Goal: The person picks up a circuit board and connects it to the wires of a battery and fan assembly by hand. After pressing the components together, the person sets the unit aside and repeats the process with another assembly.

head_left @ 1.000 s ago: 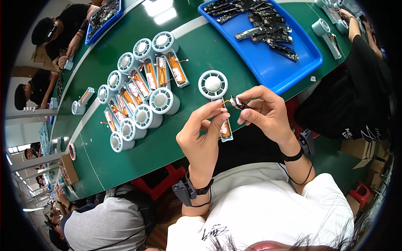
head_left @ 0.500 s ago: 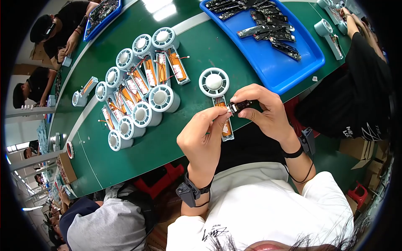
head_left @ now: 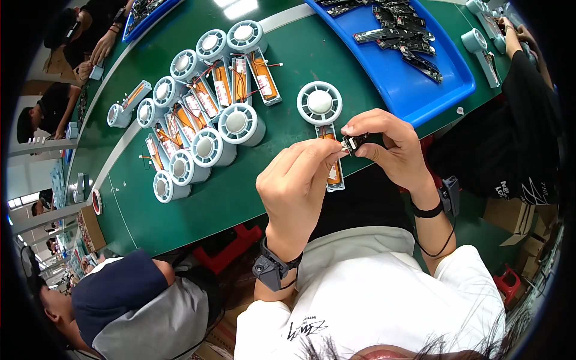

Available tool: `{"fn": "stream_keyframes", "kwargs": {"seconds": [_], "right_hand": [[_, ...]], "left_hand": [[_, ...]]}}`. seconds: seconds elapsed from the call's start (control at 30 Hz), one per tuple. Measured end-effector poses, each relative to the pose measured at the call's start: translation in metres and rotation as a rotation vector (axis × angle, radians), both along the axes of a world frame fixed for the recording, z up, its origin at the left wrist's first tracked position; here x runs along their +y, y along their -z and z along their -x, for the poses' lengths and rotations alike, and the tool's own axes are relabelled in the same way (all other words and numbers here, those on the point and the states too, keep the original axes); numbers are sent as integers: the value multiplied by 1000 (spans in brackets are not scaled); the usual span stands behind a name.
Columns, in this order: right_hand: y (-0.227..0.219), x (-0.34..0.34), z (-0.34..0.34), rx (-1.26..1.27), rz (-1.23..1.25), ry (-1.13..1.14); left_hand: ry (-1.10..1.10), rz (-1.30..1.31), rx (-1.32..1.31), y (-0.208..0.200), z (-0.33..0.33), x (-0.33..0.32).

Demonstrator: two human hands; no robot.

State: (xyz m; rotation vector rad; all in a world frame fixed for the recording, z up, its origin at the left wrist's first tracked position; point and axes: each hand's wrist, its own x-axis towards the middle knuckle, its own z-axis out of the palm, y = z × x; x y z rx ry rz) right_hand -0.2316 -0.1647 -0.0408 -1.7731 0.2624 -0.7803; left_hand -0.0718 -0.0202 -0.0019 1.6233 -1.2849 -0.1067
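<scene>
A pale-blue handheld fan [head_left: 319, 103] lies on the green table in front of me, its round grille away from me. Its uncovered handle, with an orange-wrapped battery [head_left: 333, 174], points toward me. Over that handle my right hand [head_left: 396, 150] pinches a small black circuit board [head_left: 356, 142] between thumb and fingers. My left hand [head_left: 295, 183] is closed in a pinch at the board's left end, on what looks like a small white wire plug [head_left: 344, 146]. The fingertips partly hide the plug and its wires.
Several similar fans [head_left: 237, 122] with exposed batteries and loose wires stand clustered to the left. A blue tray [head_left: 414, 111] of black circuit boards [head_left: 414, 42] is at the upper right. Co-workers sit on both sides; one in a grey and navy top [head_left: 138, 294] is at lower left.
The whole scene has shifted slightly in view. Both hands stay together at the board and plug, with the board turned a little. The person at lower left has leaned and turned.
</scene>
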Motion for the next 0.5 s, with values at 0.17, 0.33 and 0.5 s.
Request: {"fn": "stream_keyframes", "kwargs": {"seconds": [0.17,0.33,0.5], "right_hand": [[-2,-4,-4,-10,-22,-29],[-2,-1,-4,7,-7,-8],[0,-2,-2,7,-5,-29]], "left_hand": [[-51,-35,1,-8,2,-1],[14,-45,-68,-6,-7,1],[57,7,-92,-1,-10,0]]}}
